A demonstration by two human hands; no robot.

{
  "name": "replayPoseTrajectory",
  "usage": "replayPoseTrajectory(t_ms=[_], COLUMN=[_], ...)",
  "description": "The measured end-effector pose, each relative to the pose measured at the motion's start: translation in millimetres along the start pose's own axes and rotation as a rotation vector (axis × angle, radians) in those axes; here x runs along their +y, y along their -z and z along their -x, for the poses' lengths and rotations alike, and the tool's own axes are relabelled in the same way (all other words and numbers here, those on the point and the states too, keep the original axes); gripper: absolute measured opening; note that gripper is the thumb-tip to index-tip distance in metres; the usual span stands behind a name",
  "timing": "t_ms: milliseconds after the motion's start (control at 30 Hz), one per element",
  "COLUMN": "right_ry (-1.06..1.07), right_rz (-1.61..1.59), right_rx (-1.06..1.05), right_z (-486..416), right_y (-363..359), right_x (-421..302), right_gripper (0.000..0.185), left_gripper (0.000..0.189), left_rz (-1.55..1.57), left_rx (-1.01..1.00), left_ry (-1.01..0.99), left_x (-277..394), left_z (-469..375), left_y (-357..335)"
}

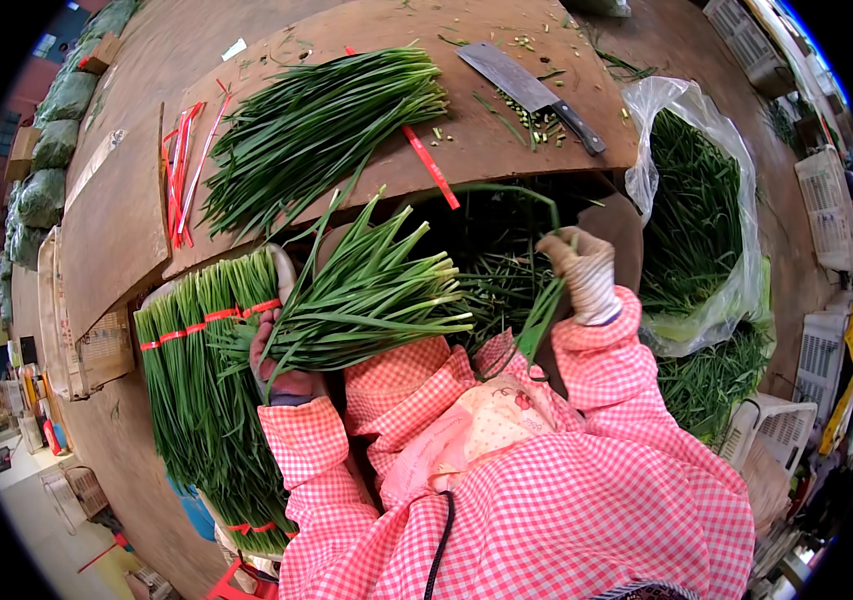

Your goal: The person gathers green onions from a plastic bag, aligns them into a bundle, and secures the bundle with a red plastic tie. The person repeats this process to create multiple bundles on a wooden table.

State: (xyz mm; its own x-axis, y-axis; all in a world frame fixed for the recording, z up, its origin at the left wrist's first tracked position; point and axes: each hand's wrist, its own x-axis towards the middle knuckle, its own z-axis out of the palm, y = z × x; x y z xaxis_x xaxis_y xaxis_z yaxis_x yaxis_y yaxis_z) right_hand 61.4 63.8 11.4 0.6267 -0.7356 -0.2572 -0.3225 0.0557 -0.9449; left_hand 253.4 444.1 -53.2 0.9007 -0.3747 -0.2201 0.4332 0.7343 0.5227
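My left hand (284, 364), in a purple-grey glove, holds a loose bunch of garlic chives (377, 300), the pale cut ends pointing right. My right hand (584, 271), in a whitish work glove, pinches a few loose green blades (544, 307) that hang down towards my lap. One long blade arches from it to the left. Below and between the hands lies a dark heap of loose leaves (505, 289). On the wooden board (284, 45) in front rests a larger pile of chives (329, 124), with a red tape strip (430, 166) beneath it.
A cleaver (520, 86) lies on the board beside cut stem bits. Several red ties (182, 172) are at its left. Tied chive bundles (208, 390) stand in a container by my left arm. On the right, an open plastic bag (741, 180) holds leaves, near a white crate (786, 427).
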Motion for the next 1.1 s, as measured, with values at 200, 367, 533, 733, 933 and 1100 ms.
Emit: replayPoseTrajectory(t_ms=[200,367,533,733,933,1100], right_ry=[0.187,0.307,0.0,0.24,0.124,0.286], right_rz=[0.87,0.224,0.055,0.153,0.764,0.933], right_rx=[-0.354,-0.552,-0.578,-0.469,-0.467,-0.404], right_z=[-1.2,11.9,9.4,-0.3,-21.9,-22.3], right_y=[6.1,-53.5,-91.7,-82.8,-18.5,-0.6], right_x=[32.6,37.3,15.1,35.5,31.1,-4.6], right_gripper=[0.062,0.046,0.026,0.021,0.028,0.044], left_gripper=[0.025,0.024,0.02,0.019,0.022,0.023], left_rz=[0.014,-0.034,-0.076,-0.137,-0.162,-0.196], left_rx=[-0.009,0.013,0.071,0.081,0.109,0.117], left_ry=[0.035,0.023,-0.013,-0.06,-0.052,-0.084], left_x=[3.9,-1.0,-2.0,-8.5,-6.7,-10.1], left_z=[-8.2,-10.7,-7.5,-4.3,-2.1,-0.5], left_y=[13.6,7.8,0.2,-3.9,-7.6,-14.0])
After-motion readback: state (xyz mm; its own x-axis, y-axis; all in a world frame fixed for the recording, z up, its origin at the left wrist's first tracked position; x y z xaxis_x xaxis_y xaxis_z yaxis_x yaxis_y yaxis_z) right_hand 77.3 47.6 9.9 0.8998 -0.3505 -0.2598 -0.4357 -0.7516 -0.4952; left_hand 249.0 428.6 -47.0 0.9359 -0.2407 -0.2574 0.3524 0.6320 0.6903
